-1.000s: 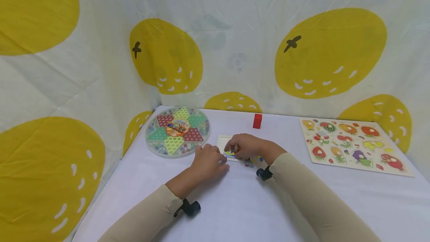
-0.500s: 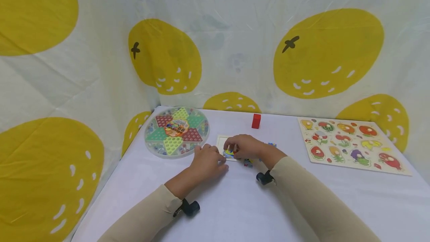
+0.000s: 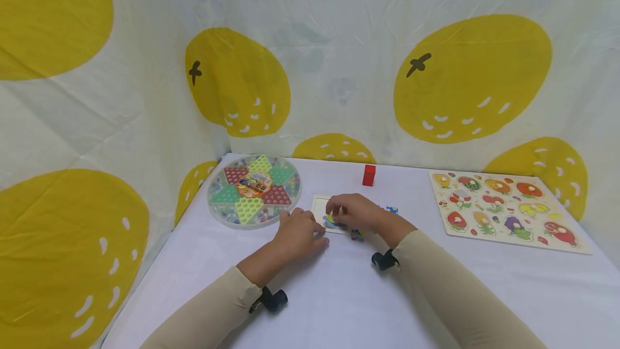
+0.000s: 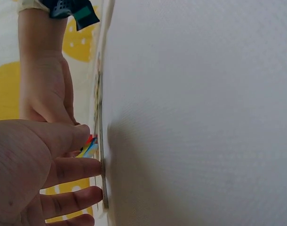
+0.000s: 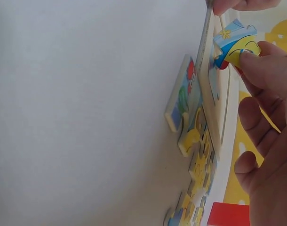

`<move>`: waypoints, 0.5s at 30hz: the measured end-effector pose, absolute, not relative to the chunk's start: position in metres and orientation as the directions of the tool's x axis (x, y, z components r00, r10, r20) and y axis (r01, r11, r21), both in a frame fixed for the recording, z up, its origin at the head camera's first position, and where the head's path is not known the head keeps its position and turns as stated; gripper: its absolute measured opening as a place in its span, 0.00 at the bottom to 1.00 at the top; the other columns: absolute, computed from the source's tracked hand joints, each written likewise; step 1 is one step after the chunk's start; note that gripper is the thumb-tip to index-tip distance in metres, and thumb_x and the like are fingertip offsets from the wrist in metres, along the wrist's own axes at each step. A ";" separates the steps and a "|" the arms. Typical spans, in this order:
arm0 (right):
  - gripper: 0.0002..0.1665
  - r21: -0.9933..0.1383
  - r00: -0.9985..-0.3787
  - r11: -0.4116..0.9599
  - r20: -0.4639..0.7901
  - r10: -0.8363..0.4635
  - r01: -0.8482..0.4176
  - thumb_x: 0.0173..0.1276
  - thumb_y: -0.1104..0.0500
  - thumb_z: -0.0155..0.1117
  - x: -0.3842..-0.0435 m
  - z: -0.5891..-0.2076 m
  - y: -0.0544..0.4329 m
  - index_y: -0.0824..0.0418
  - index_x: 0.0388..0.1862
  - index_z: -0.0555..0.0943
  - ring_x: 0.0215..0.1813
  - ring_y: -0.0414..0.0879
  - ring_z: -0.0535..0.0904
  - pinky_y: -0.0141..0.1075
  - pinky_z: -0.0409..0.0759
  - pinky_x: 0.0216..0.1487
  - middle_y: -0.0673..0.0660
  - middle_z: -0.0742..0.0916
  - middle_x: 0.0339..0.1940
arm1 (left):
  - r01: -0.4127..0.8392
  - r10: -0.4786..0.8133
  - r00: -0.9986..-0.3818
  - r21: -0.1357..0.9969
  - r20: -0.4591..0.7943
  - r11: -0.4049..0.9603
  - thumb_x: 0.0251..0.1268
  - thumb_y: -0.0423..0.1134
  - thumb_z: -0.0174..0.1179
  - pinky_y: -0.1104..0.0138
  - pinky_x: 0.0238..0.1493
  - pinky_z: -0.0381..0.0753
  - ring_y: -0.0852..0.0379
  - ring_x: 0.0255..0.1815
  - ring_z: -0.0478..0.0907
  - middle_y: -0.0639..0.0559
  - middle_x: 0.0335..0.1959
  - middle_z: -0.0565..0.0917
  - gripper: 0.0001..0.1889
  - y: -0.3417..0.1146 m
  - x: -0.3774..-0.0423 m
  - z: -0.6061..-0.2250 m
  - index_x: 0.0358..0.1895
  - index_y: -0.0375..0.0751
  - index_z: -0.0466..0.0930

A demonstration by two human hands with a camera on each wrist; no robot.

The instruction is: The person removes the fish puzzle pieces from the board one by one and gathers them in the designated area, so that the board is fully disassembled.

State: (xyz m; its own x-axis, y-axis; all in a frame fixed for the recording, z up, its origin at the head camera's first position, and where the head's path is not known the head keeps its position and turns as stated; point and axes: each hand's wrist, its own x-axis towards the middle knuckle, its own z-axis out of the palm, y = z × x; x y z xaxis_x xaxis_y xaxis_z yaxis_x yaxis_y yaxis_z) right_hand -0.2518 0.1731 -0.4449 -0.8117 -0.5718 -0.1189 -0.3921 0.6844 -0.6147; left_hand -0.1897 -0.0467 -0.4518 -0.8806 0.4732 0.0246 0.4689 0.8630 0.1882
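Observation:
In the head view, my right hand (image 3: pixel 357 213) is over a small pale puzzle tray (image 3: pixel 320 206). Its thumb and fingers pinch a jigsaw piece (image 5: pixel 236 46), printed blue and yellow with a little red, held tilted at the tray in the right wrist view. My left hand (image 3: pixel 297 235) lies at the tray's near left side, its extended fingertips (image 4: pixel 94 194) against the edge. Just in front of the tray is a loose jigsaw piece (image 3: pixel 357 235); several more yellow and blue pieces (image 5: pixel 198 169) lie beside it, partly hidden by my right hand in the head view.
A round Chinese checkers board (image 3: pixel 254 190) lies to the left of the tray. Behind stands a red block (image 3: pixel 369 175). A wooden fruit and vegetable peg puzzle (image 3: pixel 504 210) lies at the right. A patterned curtain (image 3: pixel 339 69) rises behind the white table (image 3: pixel 329 295).
The piece in my right fingers has turned slightly, and its red part no longer shows in the head view. My right hand has shifted a little; the left stays at the tray's edge.

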 end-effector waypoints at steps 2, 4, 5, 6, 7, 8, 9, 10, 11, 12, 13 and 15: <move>0.12 -0.624 -0.814 0.676 -0.106 -0.571 -0.393 0.77 0.63 0.69 -0.251 -0.444 0.175 0.46 0.52 0.85 0.48 0.45 0.79 0.42 0.80 0.56 0.44 0.86 0.43 | 0.467 0.473 -0.881 0.190 0.020 0.863 0.70 0.59 0.70 0.51 0.50 0.63 0.54 0.49 0.73 0.58 0.42 0.83 0.15 -0.046 -0.189 -0.450 0.51 0.60 0.95; 0.12 -0.630 -0.820 0.673 -0.098 -0.564 -0.387 0.77 0.63 0.69 -0.250 -0.444 0.177 0.46 0.51 0.85 0.47 0.45 0.79 0.41 0.80 0.55 0.44 0.86 0.42 | 0.467 0.473 -0.881 0.189 0.017 0.864 0.70 0.59 0.70 0.51 0.49 0.63 0.54 0.49 0.73 0.58 0.41 0.83 0.15 -0.045 -0.189 -0.449 0.51 0.60 0.95; 0.12 -0.636 -0.826 0.674 -0.101 -0.555 -0.375 0.77 0.62 0.69 -0.249 -0.444 0.178 0.45 0.51 0.84 0.48 0.45 0.79 0.41 0.80 0.54 0.44 0.85 0.43 | 0.467 0.474 -0.881 0.190 0.015 0.863 0.70 0.59 0.70 0.51 0.49 0.63 0.54 0.48 0.73 0.58 0.41 0.83 0.15 -0.045 -0.189 -0.448 0.51 0.60 0.95; 0.11 -0.643 -0.828 0.669 -0.096 -0.553 -0.373 0.77 0.62 0.68 -0.248 -0.444 0.179 0.45 0.52 0.84 0.48 0.46 0.79 0.40 0.81 0.54 0.45 0.85 0.43 | 0.467 0.474 -0.880 0.193 0.012 0.863 0.70 0.59 0.70 0.51 0.49 0.64 0.54 0.48 0.73 0.58 0.41 0.83 0.15 -0.045 -0.189 -0.448 0.51 0.59 0.95; 0.11 -0.649 -0.830 0.665 -0.089 -0.550 -0.371 0.78 0.62 0.68 -0.248 -0.443 0.180 0.45 0.51 0.84 0.48 0.46 0.79 0.40 0.81 0.53 0.45 0.85 0.42 | 0.468 0.475 -0.880 0.196 0.011 0.862 0.69 0.59 0.70 0.51 0.50 0.64 0.54 0.48 0.72 0.58 0.41 0.82 0.15 -0.045 -0.190 -0.448 0.51 0.59 0.95; 0.11 -0.655 -0.833 0.662 -0.088 -0.546 -0.364 0.78 0.61 0.68 -0.247 -0.442 0.182 0.45 0.52 0.84 0.48 0.46 0.79 0.40 0.81 0.53 0.45 0.85 0.42 | 0.468 0.475 -0.880 0.198 0.010 0.862 0.69 0.59 0.70 0.50 0.50 0.64 0.54 0.48 0.72 0.58 0.41 0.83 0.15 -0.045 -0.190 -0.448 0.51 0.59 0.95; 0.11 -0.662 -0.834 0.656 -0.083 -0.545 -0.363 0.78 0.61 0.68 -0.247 -0.442 0.184 0.46 0.51 0.83 0.48 0.46 0.79 0.40 0.81 0.53 0.45 0.85 0.42 | 0.467 0.475 -0.880 0.199 0.009 0.861 0.69 0.59 0.70 0.50 0.50 0.64 0.54 0.48 0.72 0.58 0.41 0.83 0.15 -0.045 -0.190 -0.448 0.51 0.59 0.95; 0.10 -0.669 -0.837 0.652 -0.081 -0.542 -0.357 0.78 0.61 0.67 -0.246 -0.440 0.186 0.46 0.51 0.83 0.49 0.46 0.79 0.41 0.81 0.55 0.46 0.85 0.43 | 0.466 0.475 -0.880 0.200 0.006 0.862 0.69 0.59 0.70 0.50 0.51 0.64 0.54 0.48 0.72 0.58 0.41 0.83 0.16 -0.045 -0.191 -0.448 0.51 0.59 0.95; 0.10 -0.675 -0.838 0.646 -0.077 -0.541 -0.355 0.78 0.62 0.67 -0.246 -0.439 0.188 0.46 0.51 0.84 0.49 0.47 0.79 0.42 0.81 0.56 0.46 0.85 0.43 | 0.465 0.474 -0.880 0.202 0.003 0.862 0.69 0.60 0.70 0.49 0.51 0.64 0.54 0.48 0.72 0.58 0.41 0.83 0.16 -0.045 -0.191 -0.448 0.51 0.59 0.95; 0.10 -0.682 -0.836 0.640 -0.076 -0.543 -0.354 0.79 0.62 0.66 -0.245 -0.438 0.191 0.47 0.51 0.84 0.49 0.47 0.79 0.43 0.80 0.56 0.46 0.85 0.43 | 0.463 0.473 -0.881 0.202 0.001 0.863 0.69 0.59 0.71 0.49 0.52 0.64 0.54 0.48 0.73 0.58 0.41 0.83 0.16 -0.045 -0.192 -0.448 0.51 0.59 0.95; 0.10 -0.687 -0.837 0.640 -0.084 -0.540 -0.344 0.79 0.62 0.66 -0.245 -0.437 0.194 0.46 0.51 0.84 0.49 0.47 0.79 0.44 0.80 0.57 0.47 0.86 0.42 | 0.463 0.472 -0.882 0.199 0.003 0.864 0.68 0.59 0.71 0.49 0.52 0.65 0.54 0.48 0.73 0.58 0.41 0.83 0.16 -0.045 -0.192 -0.448 0.50 0.58 0.95; 0.09 -0.693 -0.834 0.643 -0.108 -0.541 -0.327 0.79 0.62 0.66 -0.244 -0.434 0.199 0.47 0.51 0.84 0.50 0.47 0.79 0.45 0.80 0.58 0.47 0.86 0.43 | 0.457 0.466 -0.885 0.196 0.001 0.868 0.68 0.60 0.71 0.49 0.52 0.65 0.54 0.48 0.73 0.58 0.40 0.84 0.16 -0.045 -0.192 -0.448 0.49 0.58 0.95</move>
